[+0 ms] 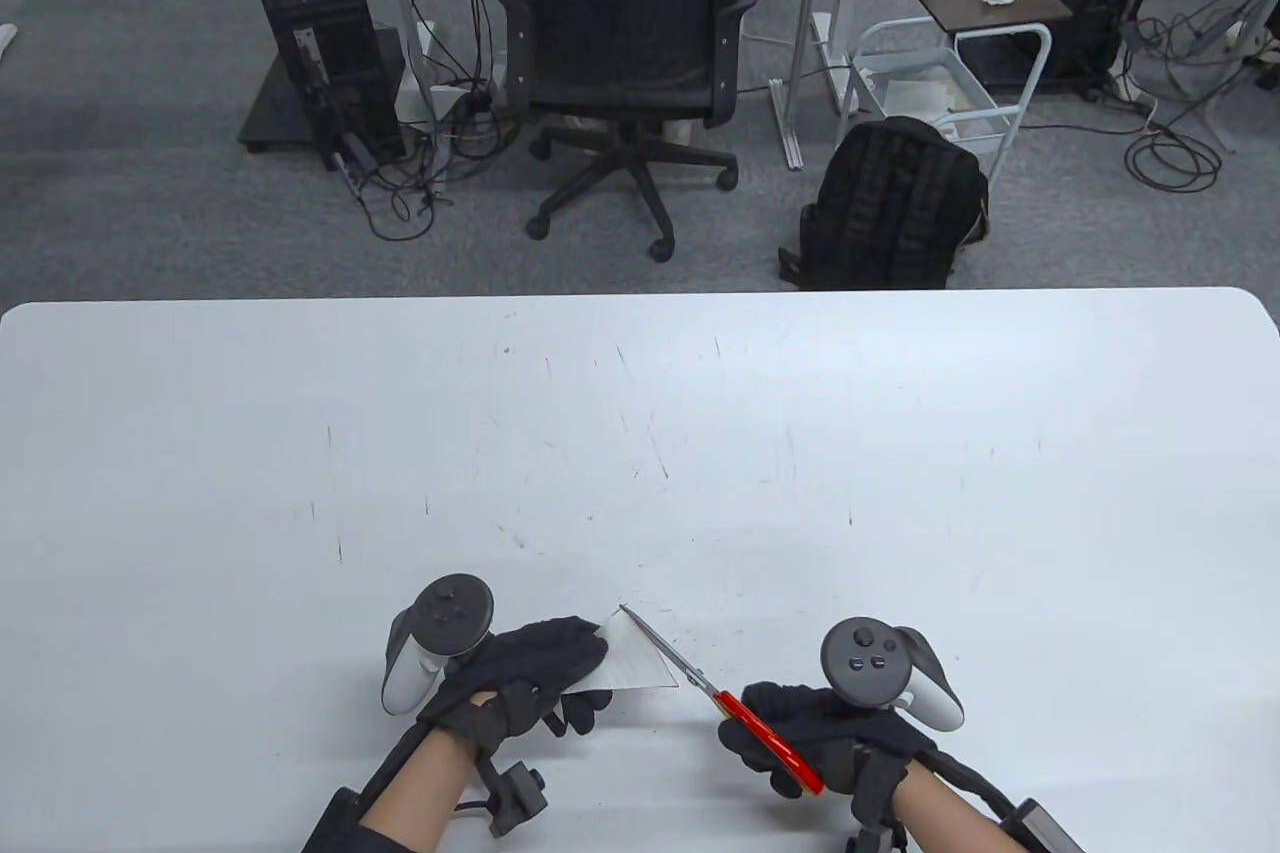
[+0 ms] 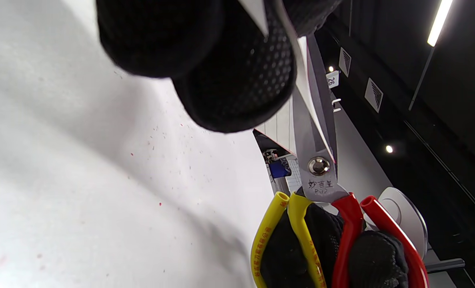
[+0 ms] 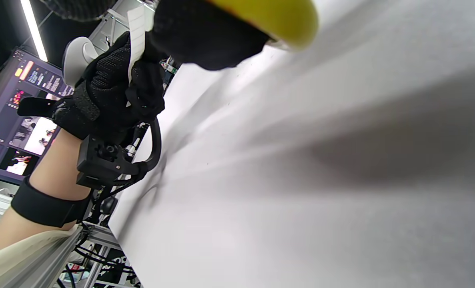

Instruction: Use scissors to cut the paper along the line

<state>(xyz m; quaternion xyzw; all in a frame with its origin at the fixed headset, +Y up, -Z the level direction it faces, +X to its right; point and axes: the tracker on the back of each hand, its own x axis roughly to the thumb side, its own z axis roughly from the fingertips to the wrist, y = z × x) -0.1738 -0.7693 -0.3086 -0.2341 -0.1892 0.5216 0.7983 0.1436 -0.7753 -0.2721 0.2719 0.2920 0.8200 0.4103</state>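
The paper [image 1: 633, 661] is a small white piece at the lower centre of the table view, raised just above the white table [image 1: 640, 453]. The left hand [image 1: 520, 683] pinches its left edge between the fingers. The right hand [image 1: 810, 728] grips the handles of the scissors [image 1: 725, 698], fingers through the red and yellow loops, as the left wrist view shows. The blades run up and left along the right edge of the paper, tips past its upper corner and nearly closed. Judging from this, the cut is well advanced or at its end; no offcut can be made out, and whether the paper is fully parted cannot be told.

Beyond the far table edge stand an office chair [image 1: 625, 43], a black backpack [image 1: 885, 208] and a computer tower [image 1: 320, 33], all well apart from the work. Small dark marks dot the table. Nothing obstructs the blades.
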